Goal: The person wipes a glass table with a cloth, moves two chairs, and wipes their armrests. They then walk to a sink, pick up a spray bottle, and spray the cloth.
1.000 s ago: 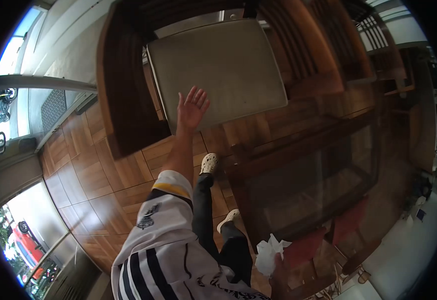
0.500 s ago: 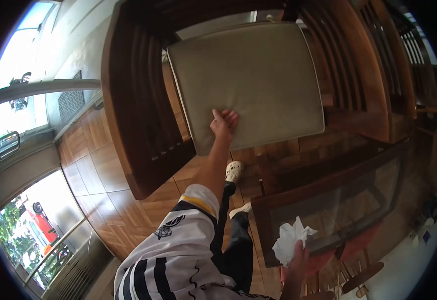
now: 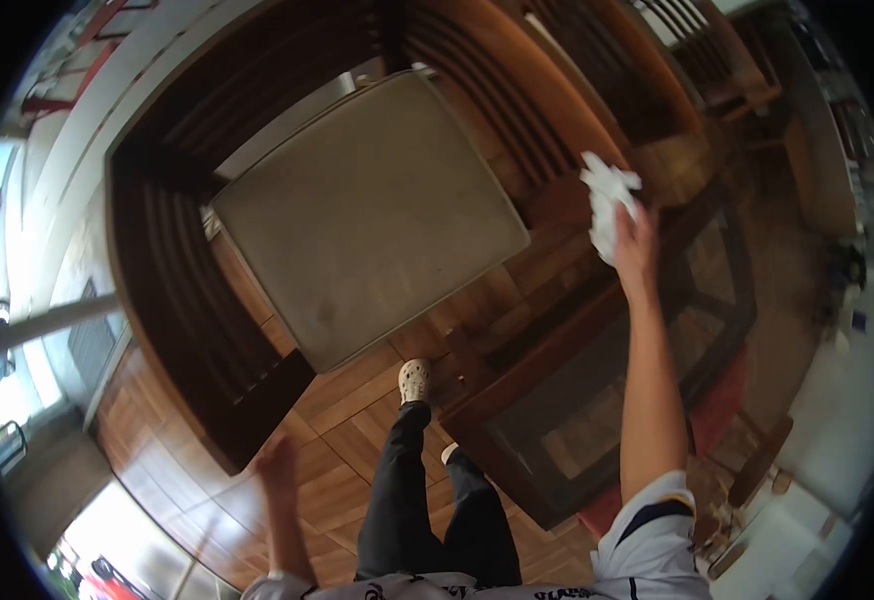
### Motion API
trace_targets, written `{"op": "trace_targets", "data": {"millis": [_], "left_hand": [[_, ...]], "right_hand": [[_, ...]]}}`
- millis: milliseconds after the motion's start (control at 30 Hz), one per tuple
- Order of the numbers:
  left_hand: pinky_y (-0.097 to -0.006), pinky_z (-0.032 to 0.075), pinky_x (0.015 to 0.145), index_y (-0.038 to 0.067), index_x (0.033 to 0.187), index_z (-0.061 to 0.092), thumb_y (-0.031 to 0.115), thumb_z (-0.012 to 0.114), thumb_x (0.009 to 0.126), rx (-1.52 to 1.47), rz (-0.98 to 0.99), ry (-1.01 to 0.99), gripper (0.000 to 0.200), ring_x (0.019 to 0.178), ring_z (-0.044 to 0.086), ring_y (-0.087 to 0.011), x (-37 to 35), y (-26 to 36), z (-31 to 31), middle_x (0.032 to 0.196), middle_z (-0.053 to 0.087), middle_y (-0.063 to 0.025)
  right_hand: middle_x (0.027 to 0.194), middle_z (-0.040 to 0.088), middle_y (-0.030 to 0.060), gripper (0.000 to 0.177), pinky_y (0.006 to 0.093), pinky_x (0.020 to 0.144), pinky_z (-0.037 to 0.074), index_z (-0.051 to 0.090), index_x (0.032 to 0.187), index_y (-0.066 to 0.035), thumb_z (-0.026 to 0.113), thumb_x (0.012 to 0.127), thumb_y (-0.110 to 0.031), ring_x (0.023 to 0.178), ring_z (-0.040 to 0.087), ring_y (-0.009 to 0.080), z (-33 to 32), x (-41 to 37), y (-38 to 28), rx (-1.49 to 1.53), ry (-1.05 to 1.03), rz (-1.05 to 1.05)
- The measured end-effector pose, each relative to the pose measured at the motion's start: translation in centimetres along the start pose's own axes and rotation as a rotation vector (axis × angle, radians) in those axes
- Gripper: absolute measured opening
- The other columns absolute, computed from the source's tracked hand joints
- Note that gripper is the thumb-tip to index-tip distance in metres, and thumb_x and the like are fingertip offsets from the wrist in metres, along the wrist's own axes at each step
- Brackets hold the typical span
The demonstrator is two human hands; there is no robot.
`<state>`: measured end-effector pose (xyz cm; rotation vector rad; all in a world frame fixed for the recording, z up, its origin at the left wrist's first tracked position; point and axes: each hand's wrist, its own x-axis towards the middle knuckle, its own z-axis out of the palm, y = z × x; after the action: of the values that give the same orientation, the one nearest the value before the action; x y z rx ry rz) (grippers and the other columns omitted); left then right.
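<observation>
I see a white tissue, an olive-beige cushion, a dark brown chair, reddish-brown parquet floor, a cream shoe, black trousers and a white sleeve banded navy and yellow.

Wooden armchair with beige cushion; glass-topped table; parquet floor.

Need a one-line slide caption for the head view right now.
Right hand holds a crumpled white cloth up beside the wooden armchair and its beige cushion; left hand low, blurred.

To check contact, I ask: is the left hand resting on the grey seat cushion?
No, the left hand is low over the wooden floor, well apart from the seat cushion.
</observation>
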<state>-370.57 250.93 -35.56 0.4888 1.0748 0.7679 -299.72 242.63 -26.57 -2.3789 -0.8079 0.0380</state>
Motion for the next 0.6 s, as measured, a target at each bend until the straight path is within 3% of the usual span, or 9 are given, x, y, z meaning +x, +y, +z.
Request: {"op": "trace_targets", "data": {"millis": [33,67,100,167,233,300,400,433,600], "left_hand": [[-0.0433,0.04,0.104,0.007,0.124,0.053,0.037,0.045,0.098,-0.071,0.098,0.211,0.04,0.118,0.052,-0.026,-0.4,4.4,5.6,0.127,0.055,-0.0122],[-0.042,0.037,0.107,0.006,0.123,0.053,0.044,0.042,0.098,-0.118,0.207,0.417,0.047,0.12,0.051,-0.0233,-0.9,8.9,11.4,0.129,0.054,-0.0115],[-0.0338,0.045,0.095,0.005,0.116,0.056,0.05,0.044,0.097,-0.115,0.028,0.415,0.05,0.105,0.057,-0.0191,-0.4,12.3,13.6,0.113,0.06,-0.0077],[-0.0259,0.043,0.076,0.004,0.103,0.056,0.036,0.054,0.095,0.441,0.086,0.207,0.034,0.081,0.051,-0.0145,-0.2,14.2,12.0,0.09,0.056,-0.0033],[-0.0248,0.042,0.074,0.002,0.102,0.054,0.027,0.059,0.092,0.865,0.158,0.312,0.027,0.079,0.048,-0.013,-0.2,14.1,14.0,0.088,0.053,-0.0029],[-0.0247,0.042,0.077,0.001,0.105,0.054,0.021,0.06,0.088,0.812,0.138,0.271,0.027,0.084,0.05,-0.0128,-0.4,13.9,15.6,0.093,0.055,-0.0043],[-0.0255,0.042,0.082,0.0,0.115,0.05,0.018,0.064,0.084,0.615,0.148,0.267,0.039,0.092,0.052,-0.0145,-0.7,12.5,17.2,0.101,0.055,-0.0068],[-0.0275,0.042,0.088,0.0,0.125,0.045,0.014,0.067,0.082,0.77,0.11,0.267,0.05,0.1,0.052,-0.0174,-0.8,12.9,16.3,0.111,0.054,-0.0094],[-0.0313,0.039,0.096,-0.001,0.13,0.04,0.025,0.067,0.086,0.732,0.107,0.281,0.059,0.107,0.05,-0.023,-0.7,12.3,14.2,0.119,0.052,-0.0127]], "right_hand": [[0.121,0.047,0.0319,0.039,0.0439,0.097,0.039,0.057,0.118,0.0,0.053,0.096,-0.031,0.114,0.049,0.0436,0.3,1.1,-0.4,0.178,-0.093,0.17],[0.111,0.05,0.0269,0.036,0.0426,0.09,0.043,0.06,0.115,-0.001,0.054,0.095,-0.031,0.103,0.054,0.0398,2.1,1.8,1.2,0.263,-0.001,0.089],[0.109,0.05,0.0262,0.033,0.042,0.087,0.044,0.062,0.112,-0.002,0.055,0.095,-0.029,0.099,0.056,0.0383,2.0,2.0,0.0,0.168,0.051,-0.002],[0.106,0.05,0.0255,0.03,0.0425,0.085,0.045,0.064,0.109,-0.002,0.056,0.094,-0.027,0.094,0.057,0.0376,2.5,1.7,-0.9,0.114,0.166,0.012],[0.106,0.05,0.0261,0.029,0.0433,0.084,0.045,0.065,0.108,-0.002,0.057,0.093,-0.026,0.093,0.057,0.0391,2.3,2.2,-0.8,0.098,0.172,0.017],[0.106,0.05,0.027,0.029,0.0441,0.083,0.045,0.065,0.106,-0.002,0.058,0.092,-0.025,0.092,0.056,0.0409,2.3,2.6,-0.4,0.084,0.096,0.081],[0.107,0.049,0.0298,0.029,0.0439,0.083,0.045,0.065,0.105,-0.001,0.058,0.091,-0.025,0.091,0.055,0.0428,2.8,3.4,0.6,0.113,0.168,-0.065],[0.104,0.053,0.0275,0.029,0.0435,0.082,0.045,0.065,0.104,-0.001,0.059,0.091,-0.026,0.092,0.055,0.0403,2.8,4.0,0.8,0.139,0.137,-0.004],[0.095,0.061,0.0185,0.036,0.0375,0.079,0.045,0.064,0.106,0.003,0.063,0.09,-0.029,0.087,0.057,0.0286,-0.3,3.5,1.2,0.543,-0.053,0.21]]}}
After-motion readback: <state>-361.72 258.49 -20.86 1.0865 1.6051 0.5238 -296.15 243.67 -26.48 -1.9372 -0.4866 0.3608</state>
